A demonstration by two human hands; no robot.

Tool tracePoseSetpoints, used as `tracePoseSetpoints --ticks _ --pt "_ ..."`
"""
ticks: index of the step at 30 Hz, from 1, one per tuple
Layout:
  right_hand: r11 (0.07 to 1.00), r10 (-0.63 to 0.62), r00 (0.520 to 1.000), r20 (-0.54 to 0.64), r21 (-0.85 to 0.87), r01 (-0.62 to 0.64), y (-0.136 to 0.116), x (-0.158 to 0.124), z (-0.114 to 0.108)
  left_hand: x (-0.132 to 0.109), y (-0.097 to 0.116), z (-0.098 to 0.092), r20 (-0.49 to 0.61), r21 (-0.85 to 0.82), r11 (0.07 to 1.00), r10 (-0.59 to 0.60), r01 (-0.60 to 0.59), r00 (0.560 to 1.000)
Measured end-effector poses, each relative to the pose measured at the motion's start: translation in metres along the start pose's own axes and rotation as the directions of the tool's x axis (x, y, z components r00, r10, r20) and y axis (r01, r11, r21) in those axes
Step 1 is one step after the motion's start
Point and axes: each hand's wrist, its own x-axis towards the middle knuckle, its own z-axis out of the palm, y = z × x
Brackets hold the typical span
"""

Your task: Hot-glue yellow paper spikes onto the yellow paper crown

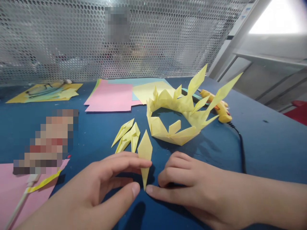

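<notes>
A folded yellow paper piece (pixel 145 147), shaped like a long kite with its narrow tip down, is between my two hands. My left hand (pixel 103 188) has its index finger across the front of the piece, with other fingers partly hidden behind it and the thumb held apart. Curled fingers show on my right hand (pixel 187 185), whose thumb tip lies at the paper's lower point. Several similar folded yellow pieces (pixel 128 137) lie just beyond my left hand. Behind my right hand stands a yellow paper crown (pixel 165 129) with pointed pieces around its ring.
A yellow glue gun (pixel 219 108) lies right of the crown, its black cord (pixel 241 143) trailing forward. Pink paper sheets (pixel 110 95) are stacked at the back. On the left are a blurred phone-like object (pixel 51 140), a white cable (pixel 18 206) and pink paper (pixel 9 191). Perforated metal mesh (pixel 72 41) closes the back.
</notes>
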Motion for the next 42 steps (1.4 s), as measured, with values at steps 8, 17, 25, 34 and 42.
tracePoseSetpoints --ticks 8,17,25,34,42 --pt "0.999 -0.043 0.997 0.062 0.000 0.043 0.001 0.000 -0.003 0.001 0.003 -0.004 0.062 0.064 0.997 -0.058 0.054 0.996" --pt "0.995 -0.064 0.994 -0.088 0.064 0.070 0.002 0.002 0.001 0.000 0.003 -0.002 0.105 0.006 0.996 -0.086 0.086 0.991" --pt "0.988 -0.153 0.983 -0.106 -0.051 0.148 0.001 0.001 0.005 0.000 0.002 0.000 0.077 -0.032 0.997 -0.066 0.069 0.995" --pt "0.995 -0.094 0.986 -0.138 0.025 0.098 -0.002 0.004 0.005 0.000 0.005 -0.002 0.093 -0.102 0.991 -0.083 0.092 0.992" --pt "0.987 -0.153 0.974 -0.168 0.022 0.159 0.003 0.003 0.003 0.002 0.006 0.004 0.058 -0.190 0.980 -0.042 0.052 0.997"
